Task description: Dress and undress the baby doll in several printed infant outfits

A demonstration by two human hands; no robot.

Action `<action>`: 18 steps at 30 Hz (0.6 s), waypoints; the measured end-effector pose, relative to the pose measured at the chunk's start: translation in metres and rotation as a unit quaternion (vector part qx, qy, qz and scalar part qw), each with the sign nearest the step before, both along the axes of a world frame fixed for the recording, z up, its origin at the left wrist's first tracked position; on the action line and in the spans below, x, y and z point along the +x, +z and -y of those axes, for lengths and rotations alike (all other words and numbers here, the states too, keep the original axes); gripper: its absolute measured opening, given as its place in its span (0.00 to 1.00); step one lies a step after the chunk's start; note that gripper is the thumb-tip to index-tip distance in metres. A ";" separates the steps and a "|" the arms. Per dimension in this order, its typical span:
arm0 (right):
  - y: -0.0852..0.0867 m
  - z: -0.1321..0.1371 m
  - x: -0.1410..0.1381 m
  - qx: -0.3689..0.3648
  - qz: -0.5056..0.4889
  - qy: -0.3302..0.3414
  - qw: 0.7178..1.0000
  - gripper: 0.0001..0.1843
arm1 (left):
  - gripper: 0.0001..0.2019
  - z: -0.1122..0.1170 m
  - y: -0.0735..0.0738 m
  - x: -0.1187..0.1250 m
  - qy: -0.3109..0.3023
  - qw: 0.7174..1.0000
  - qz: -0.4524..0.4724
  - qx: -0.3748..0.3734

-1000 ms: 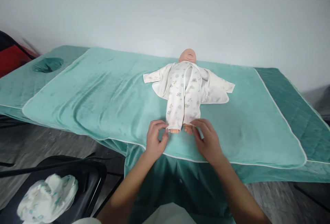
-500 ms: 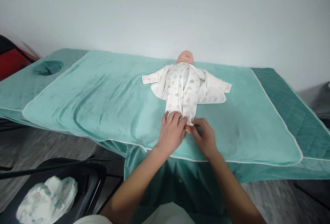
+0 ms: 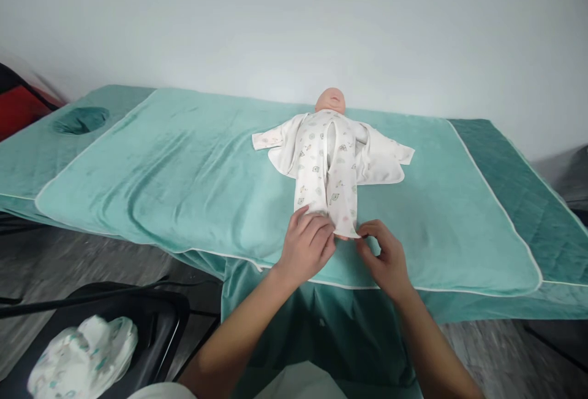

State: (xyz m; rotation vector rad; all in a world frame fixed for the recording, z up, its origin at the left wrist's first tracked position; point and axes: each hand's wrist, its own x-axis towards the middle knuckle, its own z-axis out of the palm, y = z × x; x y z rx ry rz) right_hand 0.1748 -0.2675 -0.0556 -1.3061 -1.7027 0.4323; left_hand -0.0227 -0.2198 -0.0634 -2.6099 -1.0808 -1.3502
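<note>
- 1 red and black item (image 3: 21, 111), part seen, at the far left edge.
- 1 massage bed (image 3: 27, 160), green-covered, set along a pale wall (image 3: 294, 19); a round hollow (image 3: 82, 121) is seen in its left end.
- 1 black chair (image 3: 142, 301), near left, by which a crumpled white printed bundle (image 3: 85, 356) is carried.
- 1 pale green blanket (image 3: 193, 141), white-edged, spread over the bed, creased on its left half.
- 1 left hand, bare (image 3: 309, 243), laid over the lower end of the left trouser leg; its fingers are curled, and whether cloth is gripped by them cannot be told.
- 1 doll (image 3: 329, 100), laid face up at the middle of the blanket, head to the far side, feet to the near edge; dressed in white printed clothing (image 3: 316, 154), both sleeves spread outward, the front parted at the chest.
- 1 right hand, bare (image 3: 383, 258), just right of the right trouser leg; the hem corner is pinched between thumb and forefinger, and a little of the doll's foot is shown below the hem.
</note>
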 end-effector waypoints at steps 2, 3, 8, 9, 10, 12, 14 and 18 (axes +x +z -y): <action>0.001 0.004 0.003 -0.001 0.012 0.013 1.000 0.05 | 0.08 0.005 0.000 -0.001 -0.004 1.000 0.000 0.016; 0.001 0.005 0.004 -0.002 0.018 0.022 1.000 0.06 | 0.09 0.007 -0.001 -0.001 -0.005 1.000 -0.002 0.019; -0.005 0.003 0.010 -0.041 0.043 0.073 0.996 0.04 | 0.11 0.009 -0.010 -0.011 -0.025 1.000 0.001 0.014; -0.005 0.001 0.013 -0.055 0.043 0.082 0.994 0.03 | 0.11 0.005 -0.013 -0.015 -0.025 0.999 0.020 0.015; -0.005 -0.003 0.017 -0.067 0.039 0.084 0.993 0.02 | 0.12 0.000 -0.015 -0.020 -0.014 0.999 0.043 0.014; -0.005 -0.013 0.025 -0.074 0.022 0.063 0.995 0.05 | 0.12 -0.019 -0.021 -0.032 0.039 0.995 0.089 -0.002; -0.006 -0.031 0.034 -0.053 0.018 0.013 0.998 0.06 | 0.13 -0.046 -0.027 -0.042 0.106 0.989 0.098 -0.039; -0.014 -0.083 0.044 0.022 0.123 -0.062 0.990 0.10 | 0.17 -0.103 -0.037 -0.051 0.111 0.988 0.024 -0.102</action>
